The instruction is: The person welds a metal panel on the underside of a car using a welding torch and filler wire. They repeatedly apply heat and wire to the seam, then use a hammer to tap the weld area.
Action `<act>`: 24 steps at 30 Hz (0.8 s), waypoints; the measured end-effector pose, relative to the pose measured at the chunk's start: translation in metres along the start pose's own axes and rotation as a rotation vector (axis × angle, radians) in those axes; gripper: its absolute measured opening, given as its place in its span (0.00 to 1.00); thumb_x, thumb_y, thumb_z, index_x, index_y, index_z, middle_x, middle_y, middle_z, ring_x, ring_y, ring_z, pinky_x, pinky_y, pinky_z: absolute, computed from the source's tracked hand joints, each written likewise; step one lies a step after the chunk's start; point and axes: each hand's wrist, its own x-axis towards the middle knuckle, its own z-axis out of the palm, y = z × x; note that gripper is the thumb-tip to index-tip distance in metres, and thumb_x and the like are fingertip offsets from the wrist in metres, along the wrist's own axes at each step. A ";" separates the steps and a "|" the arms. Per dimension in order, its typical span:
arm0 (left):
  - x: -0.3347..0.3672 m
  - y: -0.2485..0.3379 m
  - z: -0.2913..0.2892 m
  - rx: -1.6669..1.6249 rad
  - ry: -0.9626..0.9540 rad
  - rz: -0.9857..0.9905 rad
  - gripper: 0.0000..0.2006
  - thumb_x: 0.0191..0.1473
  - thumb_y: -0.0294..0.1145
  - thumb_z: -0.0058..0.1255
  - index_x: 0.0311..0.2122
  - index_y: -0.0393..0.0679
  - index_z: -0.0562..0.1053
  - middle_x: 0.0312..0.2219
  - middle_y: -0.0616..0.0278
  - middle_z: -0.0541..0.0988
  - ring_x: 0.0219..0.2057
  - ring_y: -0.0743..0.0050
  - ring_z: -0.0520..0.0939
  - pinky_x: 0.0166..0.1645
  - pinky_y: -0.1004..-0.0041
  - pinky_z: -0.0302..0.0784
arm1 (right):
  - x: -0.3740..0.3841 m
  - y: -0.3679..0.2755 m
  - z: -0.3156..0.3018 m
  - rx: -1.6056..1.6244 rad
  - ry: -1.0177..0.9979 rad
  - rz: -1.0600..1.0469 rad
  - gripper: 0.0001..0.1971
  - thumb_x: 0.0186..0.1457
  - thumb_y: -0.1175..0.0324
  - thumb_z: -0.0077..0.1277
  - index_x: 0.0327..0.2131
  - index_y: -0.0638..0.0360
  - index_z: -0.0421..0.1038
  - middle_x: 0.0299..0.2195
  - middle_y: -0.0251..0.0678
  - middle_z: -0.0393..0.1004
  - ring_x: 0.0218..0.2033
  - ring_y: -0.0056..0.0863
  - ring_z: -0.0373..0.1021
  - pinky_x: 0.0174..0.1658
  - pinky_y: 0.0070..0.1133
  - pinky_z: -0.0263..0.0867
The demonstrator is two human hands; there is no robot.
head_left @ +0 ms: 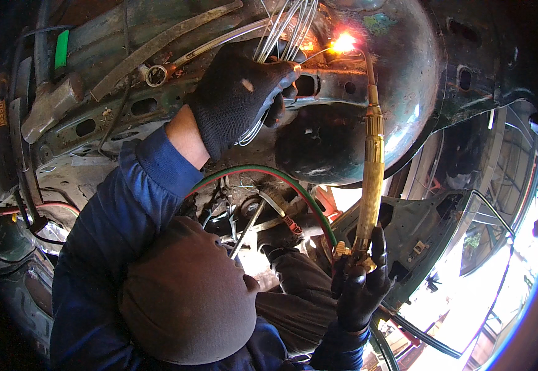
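Note:
A black work glove with a worn spot covers my left hand [235, 93], which is closed around a bundle of thin silvery welding wire [288, 28]. One wire end reaches right, toward a bright glow [344, 42] at the metal seam. My right hand [361, 281], also in a black glove, grips the valve end of a brass gas torch [373, 167]. The torch points upward, its narrow tip beside the glow. The glow lies at the edge of a large, rounded, dark metal panel [405, 93]. Its glare hides the exact spot where wire and metal meet.
A hammer [52, 106], a ring spanner [157, 75] and a curved metal bar [163, 40] lie on the metal at upper left. A red and green hose [269, 170] arcs below my left hand. A brown cloth-covered rounded shape [188, 297] fills the lower middle.

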 end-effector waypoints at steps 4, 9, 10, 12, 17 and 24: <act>0.000 -0.002 0.001 -0.040 0.008 -0.025 0.18 0.68 0.40 0.62 0.32 0.32 0.84 0.16 0.59 0.81 0.15 0.73 0.82 0.22 0.71 0.76 | 0.001 0.002 0.000 -0.036 0.005 -0.005 0.45 0.69 0.39 0.58 0.72 0.71 0.64 0.58 0.51 0.81 0.52 0.30 0.79 0.54 0.30 0.77; 0.003 0.003 0.000 -0.015 -0.012 -0.067 0.18 0.68 0.40 0.61 0.33 0.32 0.84 0.16 0.59 0.81 0.15 0.73 0.82 0.22 0.71 0.76 | -0.001 -0.004 0.001 0.019 -0.005 0.042 0.45 0.69 0.39 0.59 0.72 0.71 0.64 0.55 0.50 0.83 0.52 0.30 0.80 0.53 0.29 0.77; 0.002 0.003 -0.001 -0.006 -0.011 -0.066 0.18 0.69 0.40 0.61 0.33 0.32 0.84 0.16 0.59 0.81 0.15 0.73 0.82 0.22 0.71 0.76 | -0.001 -0.004 0.001 0.030 -0.012 0.042 0.45 0.69 0.40 0.59 0.72 0.71 0.64 0.55 0.50 0.83 0.52 0.30 0.80 0.53 0.29 0.77; 0.001 0.003 -0.002 -0.006 -0.005 -0.082 0.18 0.69 0.40 0.61 0.33 0.32 0.84 0.16 0.59 0.81 0.15 0.73 0.82 0.22 0.71 0.76 | 0.001 0.000 0.000 0.030 -0.018 0.031 0.45 0.69 0.40 0.60 0.72 0.71 0.64 0.54 0.50 0.83 0.51 0.30 0.80 0.53 0.28 0.77; 0.001 0.002 0.001 -0.010 0.006 -0.056 0.18 0.69 0.40 0.61 0.34 0.32 0.85 0.17 0.59 0.82 0.15 0.73 0.82 0.22 0.71 0.76 | -0.001 -0.002 0.001 0.033 0.001 0.027 0.46 0.68 0.40 0.61 0.72 0.72 0.63 0.53 0.50 0.84 0.51 0.30 0.80 0.52 0.28 0.77; 0.001 0.000 -0.001 0.014 -0.007 0.004 0.17 0.69 0.39 0.61 0.35 0.33 0.85 0.20 0.59 0.83 0.16 0.74 0.82 0.22 0.71 0.77 | 0.000 -0.002 0.002 0.017 -0.001 0.032 0.44 0.69 0.43 0.61 0.72 0.72 0.64 0.56 0.52 0.82 0.53 0.30 0.79 0.53 0.29 0.77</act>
